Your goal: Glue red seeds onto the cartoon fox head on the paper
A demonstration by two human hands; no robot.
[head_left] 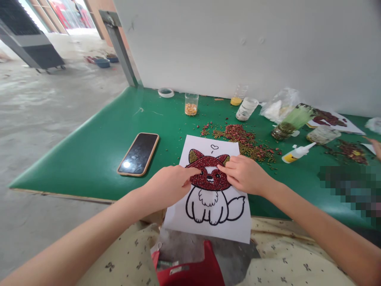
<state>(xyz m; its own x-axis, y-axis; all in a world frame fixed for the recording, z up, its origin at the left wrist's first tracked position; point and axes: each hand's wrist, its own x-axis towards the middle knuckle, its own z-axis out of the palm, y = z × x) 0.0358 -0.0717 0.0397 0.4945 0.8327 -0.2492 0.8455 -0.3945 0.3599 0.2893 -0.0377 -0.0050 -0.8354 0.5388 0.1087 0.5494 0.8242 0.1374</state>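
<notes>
A white sheet of paper [175, 222] lies on the green table and hangs a little over its front edge. On it is a black-outlined fox picture [205, 162]; dark red beans cover the head and green ones fill the ears, while the body and tail are bare paper. My left hand [172, 183] points its index finger at the fox's face near one eye, the other fingers curled. Across from it, my right hand [248, 172] rests at the head's right side, index finger stretched to the forehead and fingers apart. Neither hand visibly holds anything.
Loose red and green beans [244, 141] are spread behind the sheet. A glue bottle [297, 153], a tipped green jar [293, 121] and a cup of corn kernels [191, 105] stand around them. A phone [139, 154] lies left. Another person's hand [375, 147] shows at right.
</notes>
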